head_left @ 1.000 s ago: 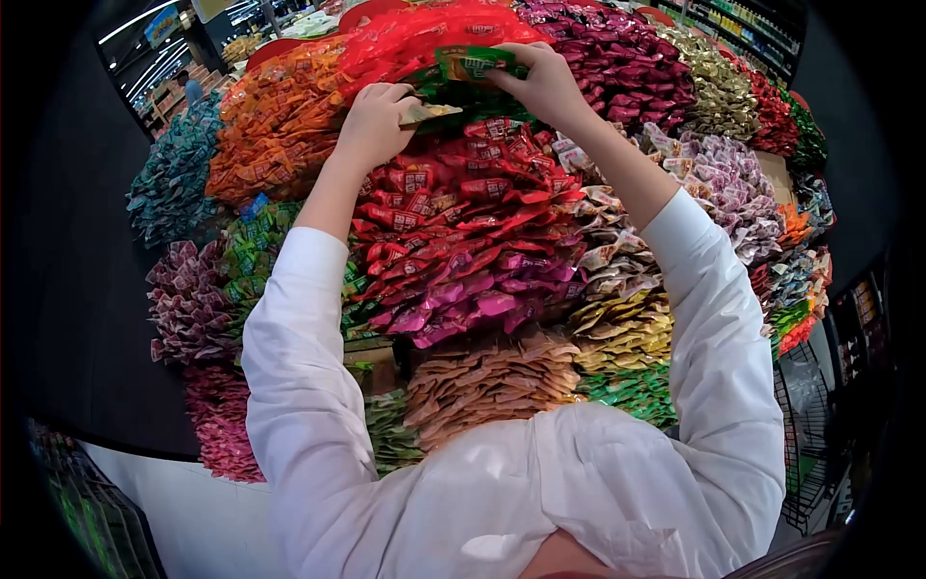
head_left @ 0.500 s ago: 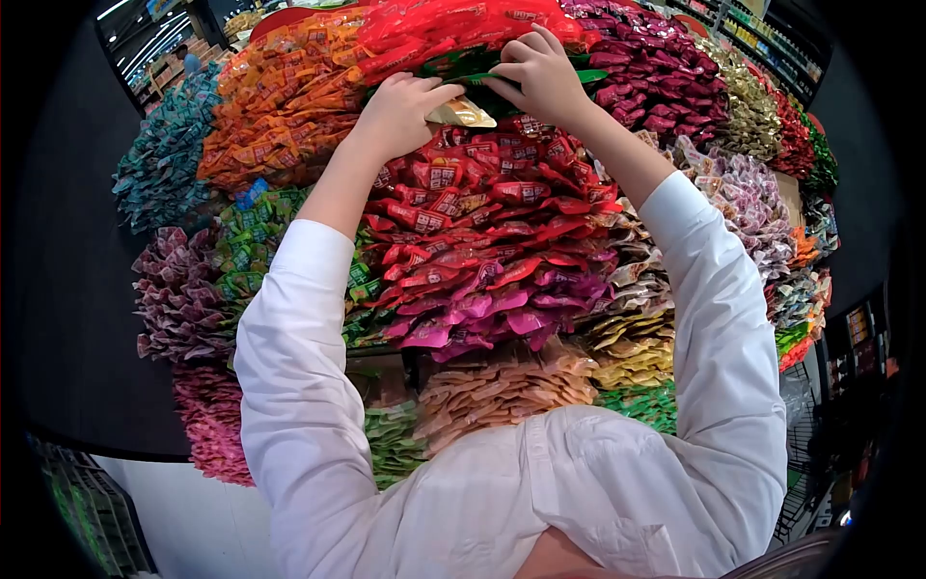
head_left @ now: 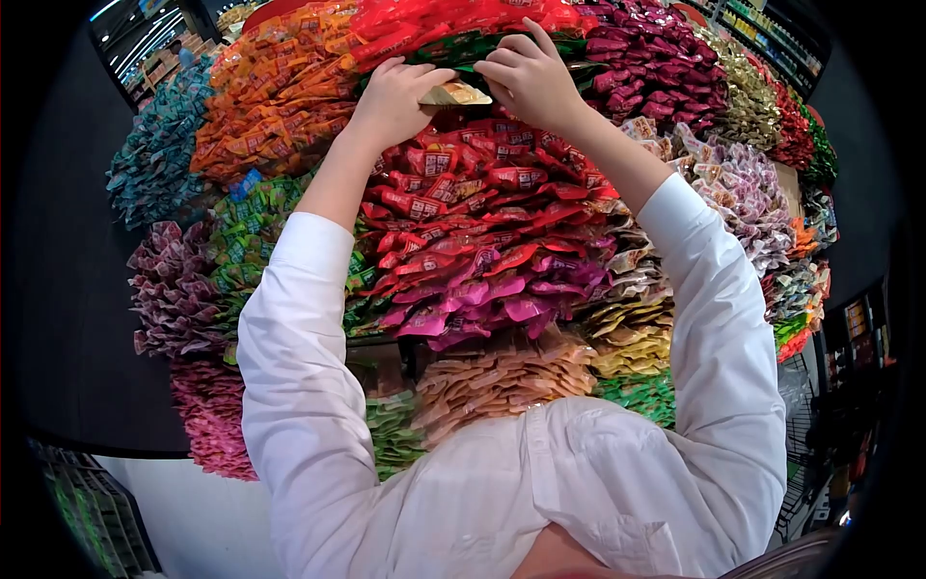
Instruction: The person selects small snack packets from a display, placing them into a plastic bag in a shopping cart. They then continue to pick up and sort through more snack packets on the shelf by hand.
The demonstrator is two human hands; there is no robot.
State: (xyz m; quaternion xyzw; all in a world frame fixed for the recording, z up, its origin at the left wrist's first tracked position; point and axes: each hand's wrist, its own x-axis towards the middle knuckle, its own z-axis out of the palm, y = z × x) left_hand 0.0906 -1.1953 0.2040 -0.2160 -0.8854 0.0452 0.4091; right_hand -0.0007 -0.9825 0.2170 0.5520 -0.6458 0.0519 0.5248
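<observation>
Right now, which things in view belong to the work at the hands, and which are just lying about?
In the work:
- pale-gold packet, in the left hand
- dark green packets, by the right hand

Lying about:
- orange packets
- teal packets
- magenta packets
- peach packets

The person wears a white long-sleeved shirt [head_left: 453, 492] with a placket [head_left: 537, 449] down the front. Left and right of the placket run creased sleeves [head_left: 299, 338], each ending mid-forearm in a smoother cuff [head_left: 313, 243]. At its near end, the neckline [head_left: 552, 533] opens.
</observation>
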